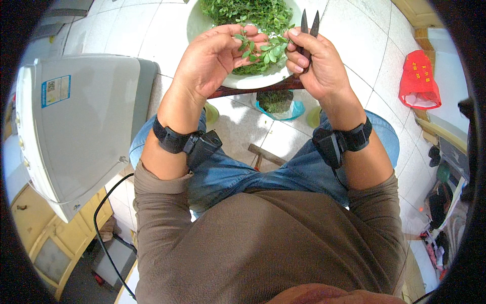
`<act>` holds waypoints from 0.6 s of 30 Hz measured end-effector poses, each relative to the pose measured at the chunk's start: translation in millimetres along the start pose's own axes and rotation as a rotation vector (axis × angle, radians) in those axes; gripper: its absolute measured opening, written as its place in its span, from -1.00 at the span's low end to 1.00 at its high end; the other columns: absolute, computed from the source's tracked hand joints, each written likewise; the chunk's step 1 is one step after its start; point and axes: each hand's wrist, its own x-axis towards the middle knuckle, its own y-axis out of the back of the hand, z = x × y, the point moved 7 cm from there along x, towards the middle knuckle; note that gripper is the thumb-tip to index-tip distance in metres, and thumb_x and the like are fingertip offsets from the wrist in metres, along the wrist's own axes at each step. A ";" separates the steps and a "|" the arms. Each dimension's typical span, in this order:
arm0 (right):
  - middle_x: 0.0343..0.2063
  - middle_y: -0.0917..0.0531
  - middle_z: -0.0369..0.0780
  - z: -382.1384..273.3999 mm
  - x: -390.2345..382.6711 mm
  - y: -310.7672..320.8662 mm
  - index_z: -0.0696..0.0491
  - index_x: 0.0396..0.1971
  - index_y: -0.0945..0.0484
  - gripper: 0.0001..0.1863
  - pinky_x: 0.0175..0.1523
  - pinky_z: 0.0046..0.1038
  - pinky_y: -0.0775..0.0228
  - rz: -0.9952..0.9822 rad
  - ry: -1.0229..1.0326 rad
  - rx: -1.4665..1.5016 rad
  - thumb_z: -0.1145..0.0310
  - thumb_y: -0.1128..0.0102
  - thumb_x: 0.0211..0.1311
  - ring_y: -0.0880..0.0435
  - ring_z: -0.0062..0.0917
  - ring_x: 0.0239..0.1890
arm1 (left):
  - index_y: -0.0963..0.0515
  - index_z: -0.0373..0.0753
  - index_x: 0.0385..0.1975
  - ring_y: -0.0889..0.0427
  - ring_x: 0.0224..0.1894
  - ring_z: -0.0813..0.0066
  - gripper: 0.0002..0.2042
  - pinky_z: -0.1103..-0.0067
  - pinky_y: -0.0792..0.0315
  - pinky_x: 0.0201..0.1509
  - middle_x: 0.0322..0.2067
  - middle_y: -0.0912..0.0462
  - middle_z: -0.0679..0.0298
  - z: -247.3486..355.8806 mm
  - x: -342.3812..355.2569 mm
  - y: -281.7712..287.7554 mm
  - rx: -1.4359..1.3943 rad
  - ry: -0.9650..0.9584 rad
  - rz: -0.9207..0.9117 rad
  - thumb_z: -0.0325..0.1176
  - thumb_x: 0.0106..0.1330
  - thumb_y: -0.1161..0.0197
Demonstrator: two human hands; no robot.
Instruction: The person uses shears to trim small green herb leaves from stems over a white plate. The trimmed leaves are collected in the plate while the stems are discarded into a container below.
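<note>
a grey-white box-shaped appliance (96, 101) stands left; a red bag with white lining (419, 83) lies right. the hands partly cover a pale round basin (243, 82) of green foliage (238, 12). above it, a thin green sprig with small oval leaves (273, 52) spans both hands. right hand (322, 63): fingers clamped on black pointed scissors (304, 25). left hand (207, 58): fingers half-curled, slightly apart; grip cannot be told.
</note>
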 end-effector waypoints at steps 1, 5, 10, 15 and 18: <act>-0.57 -0.45 -0.34 0.1 0.0 0.5 0.19 -0.35 -0.50 -0.86 -0.57 -0.69 -0.08 0.008 -0.004 -0.005 0.41 -0.13 0.21 -0.24 -0.79 -0.68 | -0.42 -0.44 -0.04 -0.56 -0.06 0.25 -0.68 0.41 -0.45 0.04 -0.03 -0.49 -0.13 -0.1 -0.9 -1.2 0.029 -0.007 0.012 -0.47 0.24 0.08; -0.60 -0.45 -0.35 0.6 0.7 0.2 0.14 -0.38 -0.49 -0.89 -0.61 -0.69 -0.07 0.019 -0.007 0.005 0.43 -0.17 0.15 -0.23 -0.79 -0.71 | -0.45 -0.40 -0.06 -0.56 -0.05 0.30 -0.71 0.40 -0.45 0.05 -0.05 -0.53 -0.06 0.6 -2.1 -3.4 0.086 -0.019 0.028 -0.48 0.23 -0.01; -0.61 -0.46 -0.35 0.7 0.2 0.3 0.11 -0.40 -0.49 -0.90 -0.63 -0.69 -0.06 0.040 -0.010 0.004 0.44 -0.20 0.11 -0.22 -0.79 -0.72 | -0.51 -0.33 -0.18 -0.58 -0.09 0.33 -0.78 0.41 -0.45 0.02 -0.09 -0.56 0.00 0.3 -2.1 0.4 0.085 -0.038 0.063 -0.36 0.29 -0.05; -0.60 -0.46 -0.35 0.7 -0.1 -0.1 0.11 -0.40 -0.49 -0.90 -0.61 -0.68 -0.05 0.041 -0.010 0.007 0.44 -0.19 0.11 -0.22 -0.79 -0.71 | -0.50 -0.31 -0.33 -0.62 -0.17 0.30 -0.83 0.42 -0.50 -0.09 -0.23 -0.61 0.03 1.2 -0.4 8.0 -0.001 -0.057 0.105 -0.33 0.31 -0.05; -0.61 -0.43 -0.38 1.6 -0.1 0.4 0.11 -0.40 -0.48 -0.91 -0.61 -0.68 -0.04 0.059 -0.005 0.002 0.44 -0.18 0.12 -0.21 -0.78 -0.71 | -0.49 -0.31 -0.34 -0.62 -0.17 0.26 -0.82 0.40 -0.52 -0.11 -0.24 -0.60 0.03 1.8 0.9 11.1 -0.085 -0.047 0.097 -0.33 0.33 -0.02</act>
